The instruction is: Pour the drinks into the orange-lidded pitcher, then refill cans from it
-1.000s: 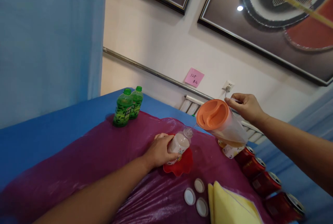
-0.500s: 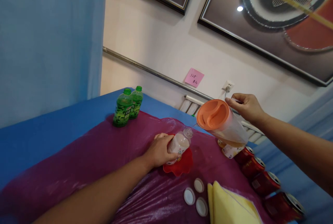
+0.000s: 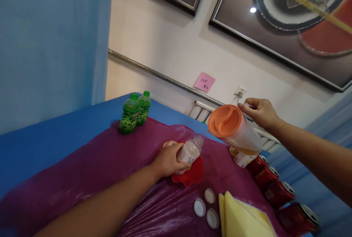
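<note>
Blue curtains (image 3: 52,46) flanked a pale wall (image 3: 154,31) hung with framed pictures (image 3: 275,28), and a metal rail (image 3: 154,71) crossed it below a pink note (image 3: 205,82) and a wall socket (image 3: 240,91). Before the wall stood a blue bench (image 3: 68,119), largely covered by a creased purple plastic sheet (image 3: 110,167). Near the middle of that sheet, the left hand (image 3: 167,160) was closed around a clear bottle (image 3: 189,152) with a pale label; the bottle was uncapped, its neck leaning to the right, and it was held over a red dish (image 3: 195,174) with a wavy edge. Whether its base touched the dish could not be told. The right hand (image 3: 260,112) gripped the handle of a translucent jug (image 3: 246,134), raised above the sheet and tipped so that its orange lid (image 3: 224,120) faced the bottle's mouth, near it but apart. Brownish liquid lay along the jug's lower side. Two green bottles (image 3: 129,114) stood together toward the far left. Just nearer than the dish lay three white caps (image 3: 199,207), beside a folded yellow cloth (image 3: 244,217). Along the right edge ran a row of four red cans (image 3: 279,193), beyond which a labelled container (image 3: 242,160) showed partly behind the jug.
</note>
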Tool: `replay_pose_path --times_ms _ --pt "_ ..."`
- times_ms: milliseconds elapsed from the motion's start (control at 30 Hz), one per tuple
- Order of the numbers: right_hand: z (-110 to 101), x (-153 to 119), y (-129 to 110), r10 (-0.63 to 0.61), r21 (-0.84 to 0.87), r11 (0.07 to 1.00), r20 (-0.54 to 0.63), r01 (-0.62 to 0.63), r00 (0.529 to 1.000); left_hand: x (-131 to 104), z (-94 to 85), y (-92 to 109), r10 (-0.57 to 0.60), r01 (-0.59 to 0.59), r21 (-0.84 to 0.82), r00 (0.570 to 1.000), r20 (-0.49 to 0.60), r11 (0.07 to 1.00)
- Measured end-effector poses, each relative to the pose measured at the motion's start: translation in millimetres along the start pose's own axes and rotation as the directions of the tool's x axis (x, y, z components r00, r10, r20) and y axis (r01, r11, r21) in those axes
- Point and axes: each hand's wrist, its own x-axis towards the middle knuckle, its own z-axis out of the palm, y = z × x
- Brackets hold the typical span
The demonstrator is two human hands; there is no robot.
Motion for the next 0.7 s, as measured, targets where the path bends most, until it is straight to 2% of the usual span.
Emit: replay_pose_path --times_ms 700 --pt "-4.1 1.2 6.0 0.004 -0.019 1.000 0.004 -0.004 1.000 0.0 2.0 -1.9 0.006 -0.006 0.011 1.000 -0.007 1.000"
